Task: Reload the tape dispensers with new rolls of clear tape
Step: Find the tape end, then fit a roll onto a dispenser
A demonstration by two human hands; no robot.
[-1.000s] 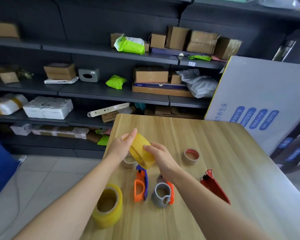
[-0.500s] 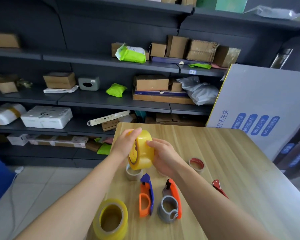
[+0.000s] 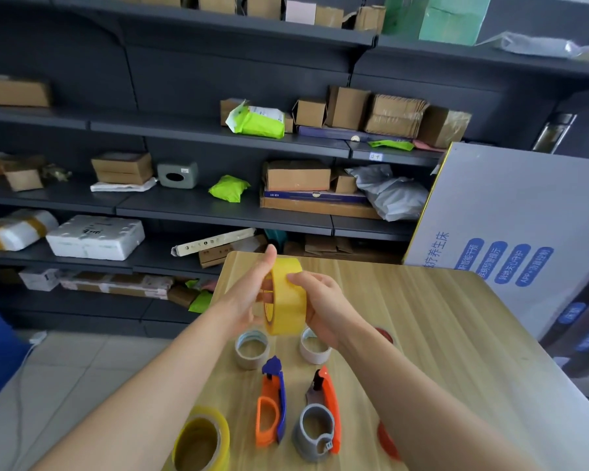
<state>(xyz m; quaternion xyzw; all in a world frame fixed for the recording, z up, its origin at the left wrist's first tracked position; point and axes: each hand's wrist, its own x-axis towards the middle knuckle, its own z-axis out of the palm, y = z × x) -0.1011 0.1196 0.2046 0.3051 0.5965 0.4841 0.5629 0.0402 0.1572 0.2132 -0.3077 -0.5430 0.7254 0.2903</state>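
Observation:
A yellow-tinted roll of clear tape [image 3: 286, 297] is held on edge above the wooden table [image 3: 439, 334]. My left hand [image 3: 249, 297] grips its left side with fingers through the core and thumb on top. My right hand [image 3: 320, 305] grips its right face, thumb on the outer band. Below lie an orange-and-blue tape dispenser [image 3: 271, 406] and an orange-and-grey tape dispenser [image 3: 320, 419]. A second full tape roll [image 3: 201, 440] stands at the near left edge.
Two used-up cardboard tape cores [image 3: 252, 348] [image 3: 312, 345] sit under my hands. A red core [image 3: 385, 334] and a red dispenser part [image 3: 386, 441] peek out beside my right arm. Dark shelves [image 3: 218, 205] with boxes stand behind; a large white carton [image 3: 510, 232] leans at right.
Both hands lifted the tape roll higher and turned it upright on edge. My head moved, so the table items sit lower in view.

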